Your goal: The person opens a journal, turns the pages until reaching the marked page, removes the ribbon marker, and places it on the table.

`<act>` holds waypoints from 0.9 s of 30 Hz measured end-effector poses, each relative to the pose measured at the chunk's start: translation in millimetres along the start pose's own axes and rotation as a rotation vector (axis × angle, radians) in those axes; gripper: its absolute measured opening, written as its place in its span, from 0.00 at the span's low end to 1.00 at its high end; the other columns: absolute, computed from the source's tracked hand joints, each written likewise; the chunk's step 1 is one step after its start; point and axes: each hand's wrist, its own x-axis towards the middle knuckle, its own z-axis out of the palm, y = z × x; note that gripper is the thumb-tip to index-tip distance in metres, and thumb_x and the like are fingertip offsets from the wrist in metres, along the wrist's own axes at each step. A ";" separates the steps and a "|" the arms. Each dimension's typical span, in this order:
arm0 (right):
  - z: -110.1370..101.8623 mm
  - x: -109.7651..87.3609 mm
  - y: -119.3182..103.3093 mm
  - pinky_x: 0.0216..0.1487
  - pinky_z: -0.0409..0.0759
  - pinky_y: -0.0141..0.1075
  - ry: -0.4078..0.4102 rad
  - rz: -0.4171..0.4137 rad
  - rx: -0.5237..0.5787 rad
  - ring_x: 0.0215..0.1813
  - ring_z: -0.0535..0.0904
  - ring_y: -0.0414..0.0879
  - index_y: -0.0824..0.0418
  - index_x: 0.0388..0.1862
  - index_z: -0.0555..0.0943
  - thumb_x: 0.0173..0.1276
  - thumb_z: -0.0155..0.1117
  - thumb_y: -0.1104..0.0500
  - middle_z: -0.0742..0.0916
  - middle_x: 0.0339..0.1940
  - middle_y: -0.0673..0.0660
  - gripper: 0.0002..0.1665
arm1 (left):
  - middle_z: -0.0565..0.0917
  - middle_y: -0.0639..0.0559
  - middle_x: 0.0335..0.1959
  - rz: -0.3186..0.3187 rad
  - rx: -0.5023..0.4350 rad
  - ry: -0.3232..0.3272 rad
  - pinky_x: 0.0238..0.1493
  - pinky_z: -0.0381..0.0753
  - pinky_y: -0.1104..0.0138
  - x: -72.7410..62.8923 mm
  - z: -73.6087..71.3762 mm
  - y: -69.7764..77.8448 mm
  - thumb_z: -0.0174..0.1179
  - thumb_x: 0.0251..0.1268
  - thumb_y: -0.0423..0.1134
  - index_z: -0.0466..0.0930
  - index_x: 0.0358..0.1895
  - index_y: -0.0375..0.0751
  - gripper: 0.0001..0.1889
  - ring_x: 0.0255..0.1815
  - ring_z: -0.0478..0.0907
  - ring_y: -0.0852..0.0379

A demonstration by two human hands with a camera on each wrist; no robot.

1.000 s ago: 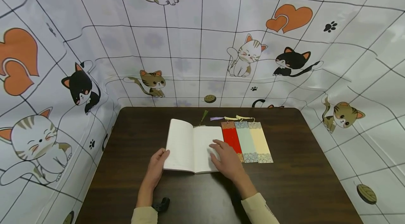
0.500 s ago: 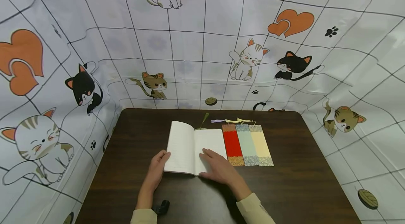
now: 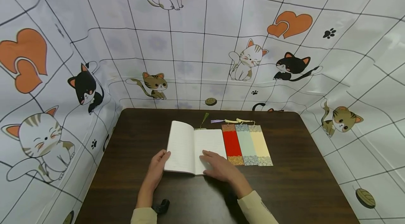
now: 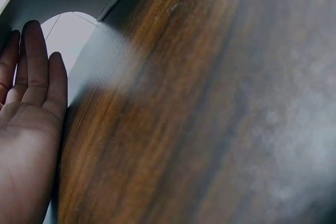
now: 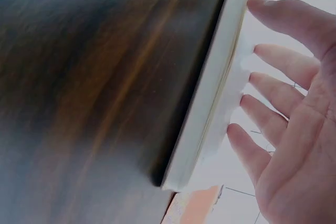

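Since the earlier frame, right hand has slid leftward across the right page of the open notebook and lies flat, fingers extended, while left hand rests open against its left edge on the worktop.

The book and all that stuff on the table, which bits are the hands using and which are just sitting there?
In use:
open notebook
left hand, at its left edge
right hand, flat on its right page

Just lying there:
red bookmark
pale green bookmark
cream bookmark
green tassel behind the notebook
small black object at the table's near edge
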 end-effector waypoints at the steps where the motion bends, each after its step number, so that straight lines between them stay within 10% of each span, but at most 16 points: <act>1: 0.3 -0.1 0.5 0.79 0.72 0.54 -0.001 0.000 -0.003 0.83 0.70 0.56 0.54 0.80 0.74 0.71 0.76 0.49 0.73 0.84 0.56 0.41 | 0.75 0.52 0.29 -0.001 -0.001 0.003 0.38 0.76 0.66 0.0 0.0 0.1 0.57 0.85 0.50 0.75 0.45 0.33 0.19 0.31 0.74 0.56; 16: -2.7 -0.5 2.6 0.78 0.74 0.52 -0.031 -0.015 0.013 0.80 0.74 0.54 0.52 0.73 0.82 0.74 0.73 0.50 0.77 0.82 0.53 0.30 | 0.76 0.52 0.29 -0.014 -0.002 0.026 0.38 0.75 0.66 1.5 -1.4 -1.6 0.58 0.85 0.49 0.76 0.45 0.34 0.18 0.32 0.74 0.56; 27: 3.4 -16.3 5.0 0.68 0.83 0.48 0.098 -0.067 -0.186 0.70 0.83 0.52 0.51 0.60 0.87 0.74 0.73 0.58 0.85 0.72 0.54 0.17 | 0.75 0.53 0.29 0.000 0.019 0.032 0.39 0.75 0.66 1.1 0.6 1.0 0.58 0.85 0.48 0.76 0.44 0.35 0.17 0.33 0.74 0.56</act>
